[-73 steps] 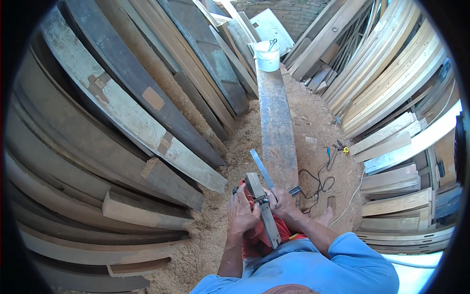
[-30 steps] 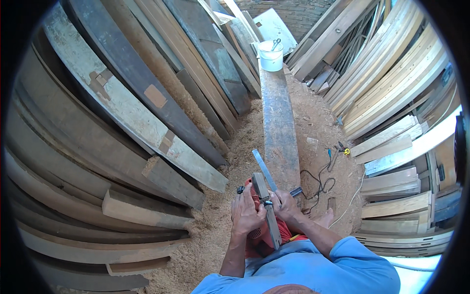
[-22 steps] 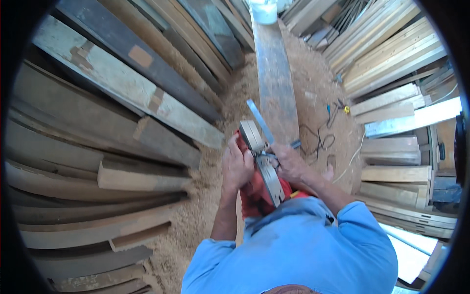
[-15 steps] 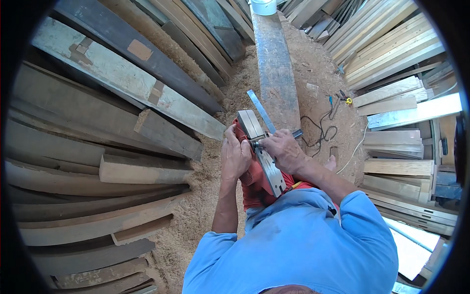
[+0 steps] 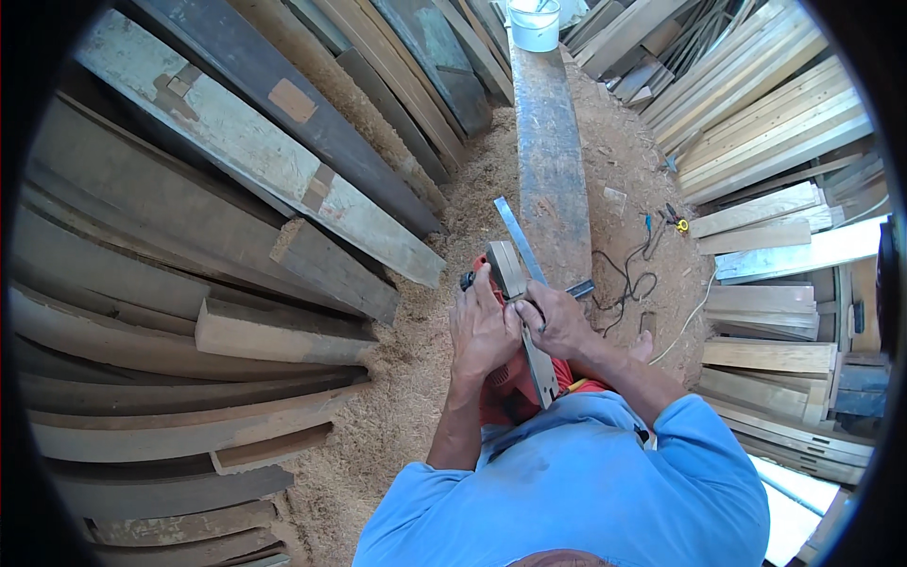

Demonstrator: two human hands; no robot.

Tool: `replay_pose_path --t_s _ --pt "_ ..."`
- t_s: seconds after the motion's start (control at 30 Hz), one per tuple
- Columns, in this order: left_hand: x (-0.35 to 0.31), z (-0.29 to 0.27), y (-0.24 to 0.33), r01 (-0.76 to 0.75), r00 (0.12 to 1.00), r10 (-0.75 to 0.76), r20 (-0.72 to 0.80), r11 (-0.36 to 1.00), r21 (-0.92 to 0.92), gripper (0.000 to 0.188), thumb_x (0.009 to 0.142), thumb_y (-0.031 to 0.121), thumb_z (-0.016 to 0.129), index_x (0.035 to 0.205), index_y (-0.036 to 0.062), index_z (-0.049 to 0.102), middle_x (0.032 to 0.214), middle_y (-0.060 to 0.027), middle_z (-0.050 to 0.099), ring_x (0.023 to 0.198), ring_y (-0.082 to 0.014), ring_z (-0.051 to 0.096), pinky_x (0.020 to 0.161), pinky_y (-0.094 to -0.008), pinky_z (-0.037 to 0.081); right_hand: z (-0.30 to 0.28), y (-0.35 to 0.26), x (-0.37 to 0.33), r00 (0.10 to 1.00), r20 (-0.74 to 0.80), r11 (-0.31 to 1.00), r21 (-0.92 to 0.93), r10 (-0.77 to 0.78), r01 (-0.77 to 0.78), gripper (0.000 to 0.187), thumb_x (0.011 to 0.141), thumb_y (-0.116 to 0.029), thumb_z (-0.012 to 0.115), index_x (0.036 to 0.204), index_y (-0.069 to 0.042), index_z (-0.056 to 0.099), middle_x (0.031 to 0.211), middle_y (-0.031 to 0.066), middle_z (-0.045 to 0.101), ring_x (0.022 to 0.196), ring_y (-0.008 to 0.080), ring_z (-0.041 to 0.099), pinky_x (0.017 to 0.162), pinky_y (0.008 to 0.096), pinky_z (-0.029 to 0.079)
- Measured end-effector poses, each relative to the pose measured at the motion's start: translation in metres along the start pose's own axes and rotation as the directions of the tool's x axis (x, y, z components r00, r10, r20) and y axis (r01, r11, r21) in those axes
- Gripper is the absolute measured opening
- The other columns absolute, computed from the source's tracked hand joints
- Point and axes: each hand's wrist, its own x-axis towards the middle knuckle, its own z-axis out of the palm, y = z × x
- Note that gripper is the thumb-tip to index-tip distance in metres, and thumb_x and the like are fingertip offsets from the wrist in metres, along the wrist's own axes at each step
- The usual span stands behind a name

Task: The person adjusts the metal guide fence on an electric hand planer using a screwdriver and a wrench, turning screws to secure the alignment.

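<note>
An electric hand planer point(image 5: 539, 376) with a red body rests sole-up across my lap, its flat metal base facing me. My left hand point(image 5: 480, 333) wraps over its left side, forefinger stretched along the front sole and thumb at the cutter slot. From the right, my right hand point(image 5: 559, 323) meets the left thumb at that slot with curled fingers. Whatever it pinches there is hidden by the fingers. Just beyond the hands, a try square point(image 5: 513, 236) with a metal blade and dark stock lies by a long worn plank point(image 5: 550, 142).
A white bucket point(image 5: 535, 26) stands at the plank's far end. Dark cord point(image 5: 624, 283) and yellow-handled scissors or pliers point(image 5: 681, 225) lie on the shavings-strewn floor to the right. Stacked boards line the left point(image 5: 274, 331) and right point(image 5: 770, 354). My bare foot point(image 5: 642, 347) shows at right.
My left hand has shifted from the planer's side onto its sole, close to the right hand. The right fingers have curled in at the cutter slot. The whole view has shifted slightly.
</note>
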Motion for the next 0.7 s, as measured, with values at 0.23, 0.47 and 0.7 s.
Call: replay_pose_path --t_s 0.23,0.47,0.7 --pt "-0.005 0.002 0.020 0.003 1.000 -0.004 0.011 0.997 0.075 0.080 0.085 0.024 0.068 0.154 0.0012 0.035 0.118 -0.0255 0.059 0.112 -0.0433 0.057 0.097 -0.0569 0.041 0.002 0.010 -0.010 0.994 -0.087 0.997 0.044 0.066 -0.062 0.033 0.102 -0.016 0.053 0.130 -0.003 0.063 0.090 0.0249 0.068 0.080 0.0438 0.069 0.073 0.0505 0.054" --pt "0.003 0.001 0.023 -0.014 0.999 0.012 0.040 0.998 0.063 0.083 0.080 0.022 0.070 0.152 -0.0012 0.036 0.114 -0.0222 0.061 0.106 -0.0415 0.058 0.091 -0.0545 0.042 0.003 0.022 -0.008 0.975 -0.075 0.959 0.210 0.210 -0.191 0.040 0.108 -0.017 0.043 0.135 -0.005 0.069 0.081 0.0190 0.063 0.070 0.0293 0.063 0.071 0.0405 0.050" --pt "0.011 0.004 0.014 -0.035 0.999 0.036 -0.010 0.999 0.030 0.083 0.083 0.026 0.075 0.151 -0.0024 0.036 0.118 -0.0245 0.061 0.109 -0.0434 0.059 0.094 -0.0559 0.044 -0.005 0.017 -0.002 0.981 -0.065 0.978 0.117 0.182 -0.174 0.021 0.103 -0.017 0.055 0.090 -0.001 0.061 0.082 0.0211 0.062 0.078 0.0366 0.066 0.073 0.0458 0.049"
